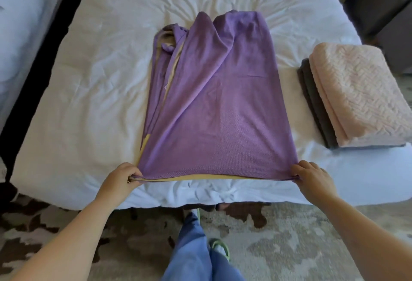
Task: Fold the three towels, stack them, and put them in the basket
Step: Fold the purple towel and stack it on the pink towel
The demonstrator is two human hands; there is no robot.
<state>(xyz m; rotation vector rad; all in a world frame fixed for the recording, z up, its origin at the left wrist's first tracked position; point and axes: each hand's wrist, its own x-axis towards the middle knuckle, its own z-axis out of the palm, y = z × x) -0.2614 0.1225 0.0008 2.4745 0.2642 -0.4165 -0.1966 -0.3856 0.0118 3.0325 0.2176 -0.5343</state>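
Note:
A purple towel (214, 102) with a yellow underside lies doubled over lengthwise on the white bed (93, 93), wrinkled and bunched at its far end. My left hand (121, 179) pinches its near left corner. My right hand (312, 177) pinches its near right corner, and the near edge is stretched taut between them. On the bed's right side a folded peach towel (361, 93) rests on top of a folded dark grey towel (312, 100). No basket is in view.
A patterned rug (278, 236) covers the floor at the foot of the bed, where my legs in blue trousers and green slippers stand. A grey seat (383, 8) stands at the far right. Another pale bed (24, 24) is on the left.

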